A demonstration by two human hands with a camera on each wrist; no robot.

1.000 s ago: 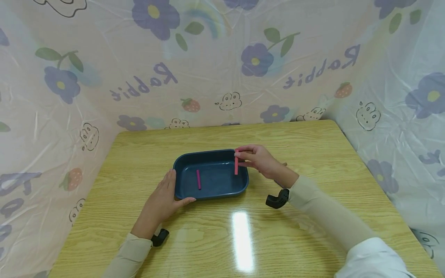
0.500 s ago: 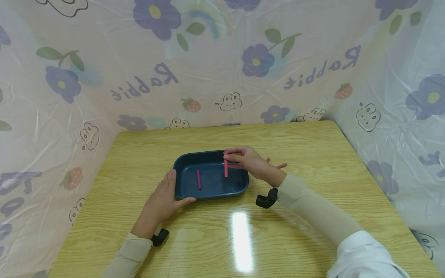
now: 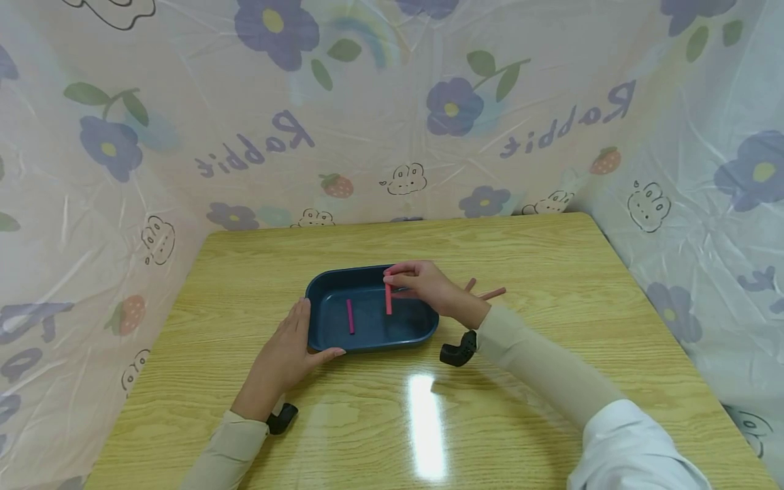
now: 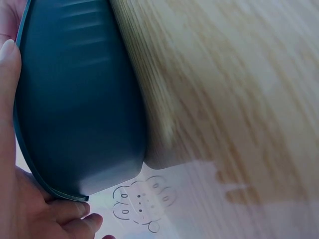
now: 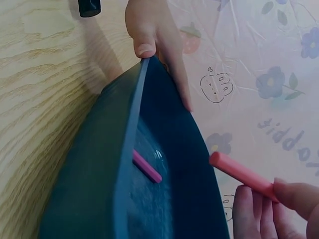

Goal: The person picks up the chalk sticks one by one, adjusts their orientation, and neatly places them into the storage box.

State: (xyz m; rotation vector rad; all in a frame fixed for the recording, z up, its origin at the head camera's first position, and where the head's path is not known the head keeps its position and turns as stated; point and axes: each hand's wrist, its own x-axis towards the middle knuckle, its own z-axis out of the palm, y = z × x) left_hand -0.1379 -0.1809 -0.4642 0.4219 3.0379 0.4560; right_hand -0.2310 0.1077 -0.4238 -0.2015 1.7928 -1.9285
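A dark blue rectangular tray (image 3: 375,333) with rounded corners sits on the table. My left hand (image 3: 283,350) rests against its left end, fingers straight along the outer wall and thumb along the front side. Between thumb and fingertips, my right hand (image 3: 429,287) pinches a pink round stick (image 3: 388,296) near its upper end. The stick points downward over the right half of the tray; in the right wrist view, its free end (image 5: 217,160) overlaps the far rim. A magenta stick (image 3: 350,316) lies inside the tray, left of the middle.
Two brownish-pink sticks, one of them a longer-looking stick (image 3: 493,293), lie on the wood-grain table (image 3: 520,252) right of the tray, partly behind the right wrist. A patterned curtain (image 3: 361,122) encloses the back and sides. Black wrist cameras hang under both wrists.
My right hand has moved left with the pink stick, from the tray's right end further over its inside. The two sticks behind the wrist show more. My left hand and the tray have stayed put.
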